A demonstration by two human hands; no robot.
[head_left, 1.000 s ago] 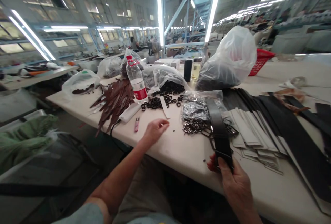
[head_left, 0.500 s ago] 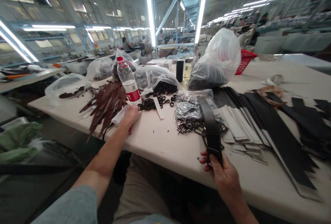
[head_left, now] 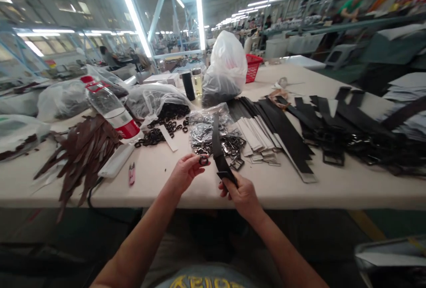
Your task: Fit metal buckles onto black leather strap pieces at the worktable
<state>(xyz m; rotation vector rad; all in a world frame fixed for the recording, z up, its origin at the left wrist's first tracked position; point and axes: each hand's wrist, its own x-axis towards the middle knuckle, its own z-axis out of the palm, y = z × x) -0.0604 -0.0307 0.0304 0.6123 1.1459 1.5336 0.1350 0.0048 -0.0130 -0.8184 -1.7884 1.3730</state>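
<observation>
My left hand (head_left: pixel 185 173) pinches a small black belt loop (head_left: pixel 203 160) between thumb and fingertips, just left of the strap. My right hand (head_left: pixel 242 191) grips the folded near end of a black belt strap (head_left: pixel 217 139), whose other end points away over the table. Beyond the hands lie a clear bag of metal buckles (head_left: pixel 202 129) and loose buckles (head_left: pixel 235 148). A pile of black loops (head_left: pixel 156 135) spreads behind my left hand, with a white strip (head_left: pixel 168 138) beside it. Pink thread snips (head_left: pixel 132 175) rest farther left.
Brown strips (head_left: pixel 88 146) and a leaning plastic bottle (head_left: pixel 115 110) occupy the left. Pale strips (head_left: pixel 256 139), long black straps (head_left: pixel 282 132) and buckled belts (head_left: pixel 359 132) cover the right. A tall plastic bag (head_left: pixel 226 66) and a red basket (head_left: pixel 253 67) stand behind.
My left hand has come from beside the loop pile toward the strap, now with a black loop in its fingers. The strap stays in my right hand. The view has turned right.
</observation>
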